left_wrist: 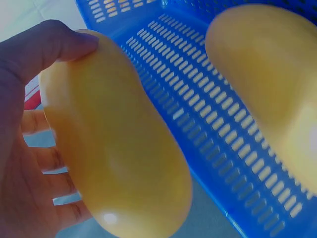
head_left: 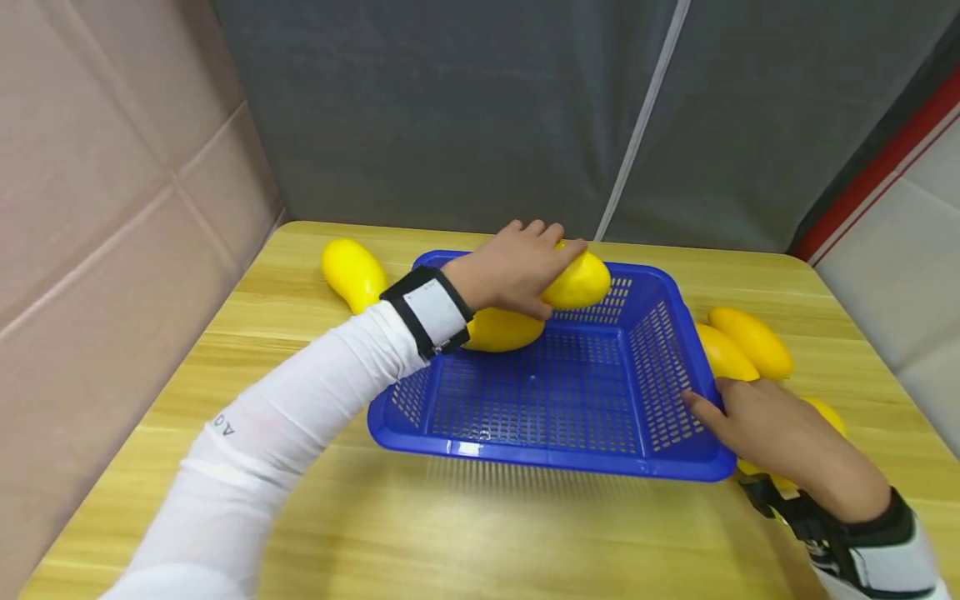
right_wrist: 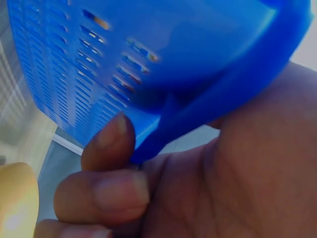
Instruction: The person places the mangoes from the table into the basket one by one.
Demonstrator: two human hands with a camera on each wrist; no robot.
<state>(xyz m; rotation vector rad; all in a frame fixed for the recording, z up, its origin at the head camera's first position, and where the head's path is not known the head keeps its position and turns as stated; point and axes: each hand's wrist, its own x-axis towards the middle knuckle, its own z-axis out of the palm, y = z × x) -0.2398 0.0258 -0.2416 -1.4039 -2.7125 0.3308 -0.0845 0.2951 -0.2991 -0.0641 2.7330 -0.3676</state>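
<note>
- The left hand [head_left: 517, 267] held a yellow mango [head_left: 579, 282], thumb on one side and fingers round the other, at the 12 o'clock rim of the blue basket [head_left: 540, 462].
- The right hand [head_left: 787, 433] gripped the basket's rim at 4 o'clock, fingers curled round the edge.
- Doing this step well seemed to call for a steady right hand, so that the basket would not swing or tip while the left hand worked at its far side.
- The held mango looked smooth and rounded, so a firm hold with thumb and fingers opposed would have suited it; easing it past the rim, without a knock or drop, seemed the careful way.
- The second mango [head_left: 501, 332] lay inside the basket towards 11 o'clock, just below the left wrist, and stood in the way there; the bare floor from 3 to 7 o'clock offered more room.
- Outside, the lone mango [head_left: 352, 271] lay on the table [head_left: 480, 542] at 10 o'clock, partly behind the left forearm.
- Two more mangoes [head_left: 752, 340] lay together at 3 o'clock, near the basket's right wall, where a sideways push of the basket could have nudged them.
- More yellow showed around the right hand at 4 o'clock, but the hand hid too much to tell how many pieces lay there.
- The grey curtain [head_left: 465, 117] hung at 12 o'clock, beyond the table's far edge, limiting reach that way.
</note>
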